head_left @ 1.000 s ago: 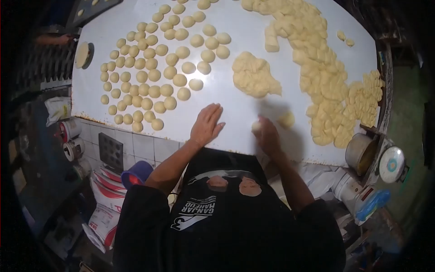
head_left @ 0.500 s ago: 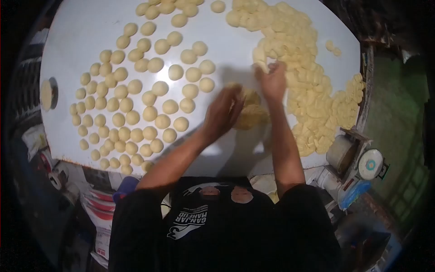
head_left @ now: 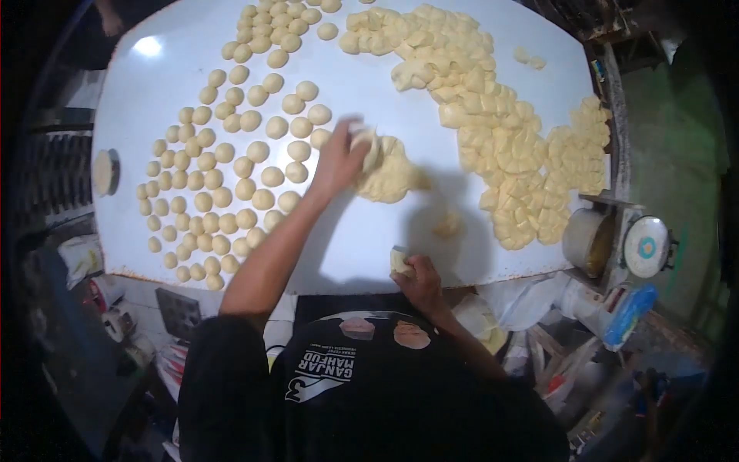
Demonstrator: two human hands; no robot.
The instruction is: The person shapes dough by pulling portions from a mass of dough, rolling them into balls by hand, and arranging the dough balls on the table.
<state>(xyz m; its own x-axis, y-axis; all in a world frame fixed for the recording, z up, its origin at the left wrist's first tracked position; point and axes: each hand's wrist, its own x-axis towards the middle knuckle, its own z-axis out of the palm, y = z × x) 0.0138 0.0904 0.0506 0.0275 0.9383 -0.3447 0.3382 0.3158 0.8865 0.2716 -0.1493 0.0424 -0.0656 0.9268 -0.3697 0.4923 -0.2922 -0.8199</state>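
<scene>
My left hand (head_left: 339, 160) is curled round a pale piece of dough (head_left: 368, 148), blurred a little by motion. Directly beneath and beside it lies a flattened, darker yellow lump of dough (head_left: 389, 183) on the white table. Close to the table's front edge, my right hand (head_left: 423, 282) pinches a small cut piece of dough (head_left: 399, 261). A little scrap of dough (head_left: 448, 225) rests between the two, off to the right. Rows of round dough balls (head_left: 223, 198) spread over the left of the table.
A large heap of cut dough pieces (head_left: 504, 146) covers the right side of the white table (head_left: 369, 269). A round dish (head_left: 105, 172) is at the left edge. A metal pot (head_left: 589, 240) and a scale (head_left: 647, 246) stand at right. Another person's hand (head_left: 112, 25) shows at top left.
My right hand has come from the cut dough heap down to the front edge, holding a dough piece. My left hand has moved up and left. The whole view has shifted somewhat.
</scene>
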